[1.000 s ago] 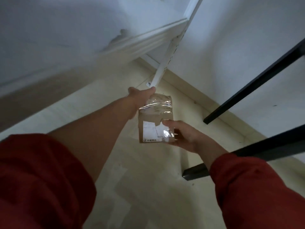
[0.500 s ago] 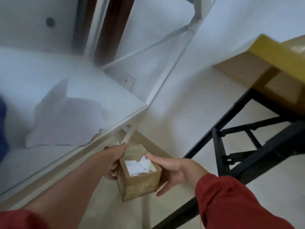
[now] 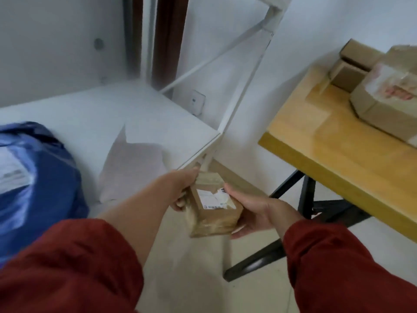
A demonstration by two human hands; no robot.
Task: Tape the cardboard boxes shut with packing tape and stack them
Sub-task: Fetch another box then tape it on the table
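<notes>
Small box (image 3: 214,207), raised from floor level: our left hand (image 3: 180,188) and right hand (image 3: 255,211) clasp opposite sides, probably bound for the table (image 3: 338,163).

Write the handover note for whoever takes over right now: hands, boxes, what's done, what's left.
Left hand: grips the small box on its left side.
Right hand: holds its right side, thumb on top.
The box is in the air over the floor, between the white table and the wooden table.
Done: it looks taped; other boxes sit on the wooden table.
Left: stack it there. No tape roll in view.
</notes>
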